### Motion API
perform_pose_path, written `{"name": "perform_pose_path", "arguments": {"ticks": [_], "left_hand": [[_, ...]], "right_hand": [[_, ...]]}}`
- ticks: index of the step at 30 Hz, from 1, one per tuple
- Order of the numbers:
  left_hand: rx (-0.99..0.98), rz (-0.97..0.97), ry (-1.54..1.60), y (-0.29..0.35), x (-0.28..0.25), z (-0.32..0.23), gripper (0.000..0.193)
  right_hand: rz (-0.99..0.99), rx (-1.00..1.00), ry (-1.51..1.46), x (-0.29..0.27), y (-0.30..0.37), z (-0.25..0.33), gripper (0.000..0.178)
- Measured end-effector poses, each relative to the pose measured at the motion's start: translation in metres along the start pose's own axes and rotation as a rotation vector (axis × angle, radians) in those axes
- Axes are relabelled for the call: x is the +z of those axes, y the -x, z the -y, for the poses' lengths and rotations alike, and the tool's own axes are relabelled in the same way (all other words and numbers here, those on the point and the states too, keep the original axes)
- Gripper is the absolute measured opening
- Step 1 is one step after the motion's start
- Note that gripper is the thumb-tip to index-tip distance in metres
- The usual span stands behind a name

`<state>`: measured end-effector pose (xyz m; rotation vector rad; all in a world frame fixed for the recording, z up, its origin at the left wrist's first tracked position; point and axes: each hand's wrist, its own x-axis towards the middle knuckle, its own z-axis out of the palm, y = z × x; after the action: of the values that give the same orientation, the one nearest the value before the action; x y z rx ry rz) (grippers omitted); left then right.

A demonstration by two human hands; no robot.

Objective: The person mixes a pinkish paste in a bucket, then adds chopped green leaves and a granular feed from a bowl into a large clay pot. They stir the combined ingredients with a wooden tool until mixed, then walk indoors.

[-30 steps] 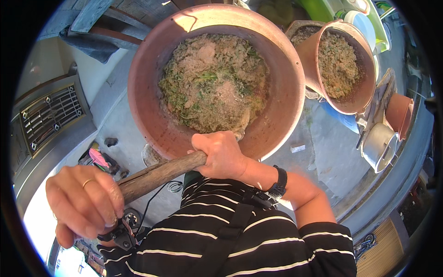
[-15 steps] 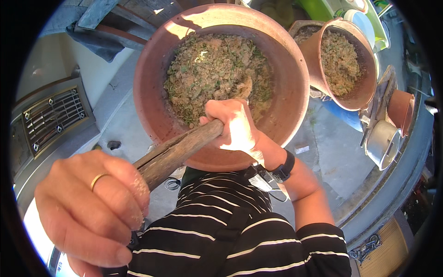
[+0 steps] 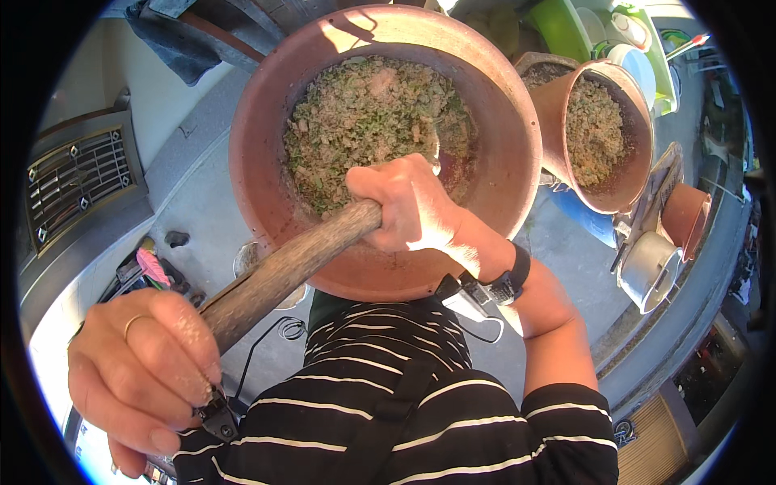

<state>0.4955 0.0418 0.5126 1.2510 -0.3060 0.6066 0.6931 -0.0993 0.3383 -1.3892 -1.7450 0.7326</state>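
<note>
A big clay mortar bowl holds a crumbly brown and green mash. A long wooden pestle slants from lower left up into the bowl. My left hand, with a ring on one finger, grips the pestle's near end. My right hand is wrapped around the pestle further up, just over the bowl's near rim, with a dark watch on the wrist. The pestle's tip is hidden behind my right hand.
A second, smaller clay bowl with similar mash stands at the right. A metal pot and a small clay pot sit further right, green plastic ware at the top. A vented metal box stands left.
The view has shifted, with the bowl now further right. My right hand has moved up over the bowl's rim with the pestle, and my left hand has come closer to the camera.
</note>
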Motion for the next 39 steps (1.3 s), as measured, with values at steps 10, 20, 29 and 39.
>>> {"name": "perform_pose_path", "arguments": {"ticks": [10, 20, 29, 39], "left_hand": [[-0.247, -0.626, -0.250, 0.087, 0.011, 0.004, 0.022], [-0.319, -0.475, -0.064, 0.034, 0.012, 0.084, 0.017], [-0.054, -0.204, -0.324, 0.069, 0.024, -0.032, 0.042], [-0.051, 0.417, -0.803, 0.055, 0.068, 0.142, 0.077]], "right_hand": [[0.058, 0.020, 0.083, 0.048, -0.035, -0.038, 0.022], [0.221, 0.233, 0.355, -0.023, -0.032, -0.067, 0.026], [0.025, 0.000, 0.029, 0.037, -0.040, -0.016, 0.030], [-0.514, 1.141, -1.540, -0.065, 0.113, 0.090, 0.053]]}}
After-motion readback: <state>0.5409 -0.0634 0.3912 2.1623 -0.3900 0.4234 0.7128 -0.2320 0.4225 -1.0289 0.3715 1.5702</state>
